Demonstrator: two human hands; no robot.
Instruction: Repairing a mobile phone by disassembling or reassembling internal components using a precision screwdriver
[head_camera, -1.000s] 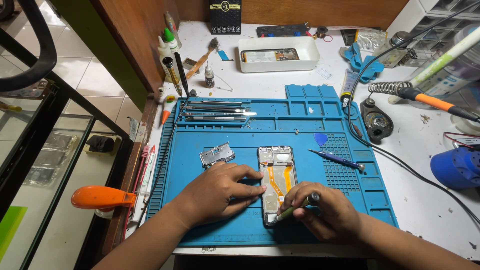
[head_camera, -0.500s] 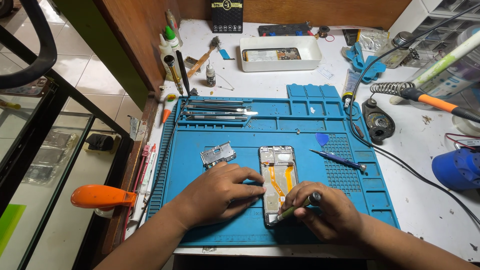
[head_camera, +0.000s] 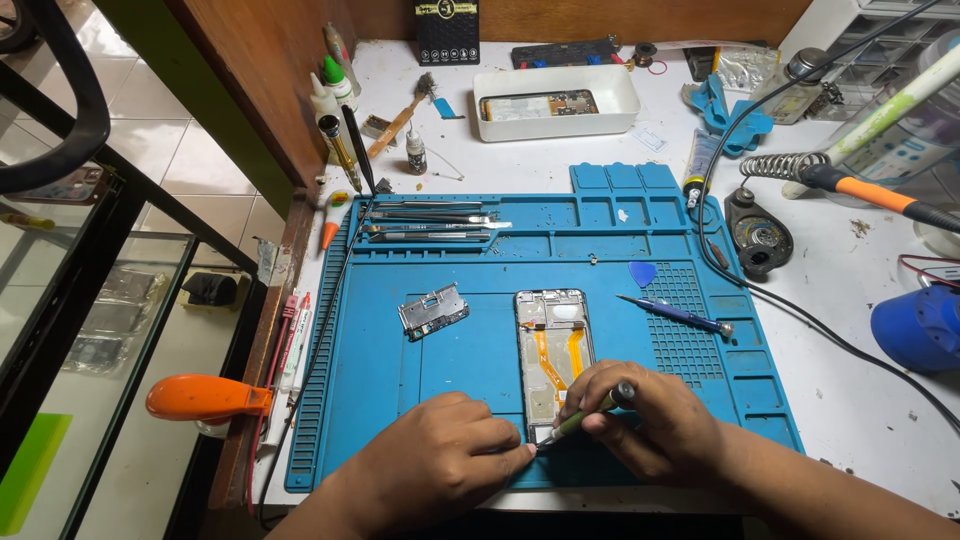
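Fingertips of the left hand (head_camera: 440, 462) press flat, grasping nothing, beside the opened phone frame with orange ribbon cables (head_camera: 553, 352), steadying it; the right hand (head_camera: 652, 420) pinches a slim green-handled screwdriver (head_camera: 588, 411) at its lower end; beyond lies a blue triangular pick (head_camera: 642, 272)

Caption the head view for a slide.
Right hand works a screwdriver at an opened phone; left hand steadies it.

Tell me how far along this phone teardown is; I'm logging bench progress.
Done: the opened phone frame with orange flex cables lies bare on the blue silicone mat, and a removed grey metal shield plate sits beside it. In hand: the right hand works a green-handled screwdriver at the frame's bottom edge; the left hand steadies it. Left: internals still in place.
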